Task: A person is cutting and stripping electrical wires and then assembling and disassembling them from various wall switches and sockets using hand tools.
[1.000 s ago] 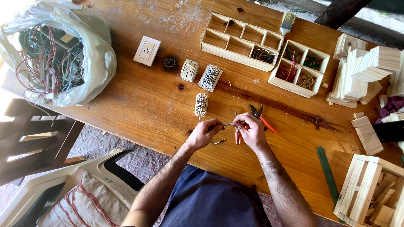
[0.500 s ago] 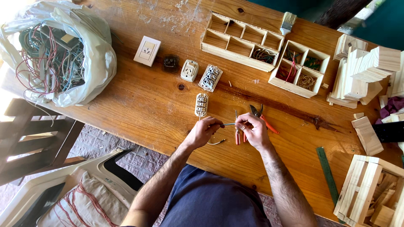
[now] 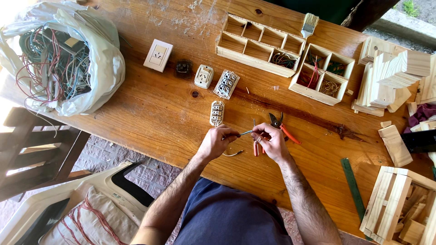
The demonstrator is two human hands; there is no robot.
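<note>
Pinching a short wire (image 3: 245,133) between them, left hand (image 3: 217,141) and right hand (image 3: 270,140) hover beside orange pliers (image 3: 282,129) on the table (image 3: 150,109).

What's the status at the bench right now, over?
Left hand and right hand pinch a short wire between them. Orange-handled pliers lie beside the right hand. Nothing between the hands.

Single head-worn view, looking steeply down, fairly near, over wooden workbench (image 3: 150,109), perhaps slightly tilted
</note>
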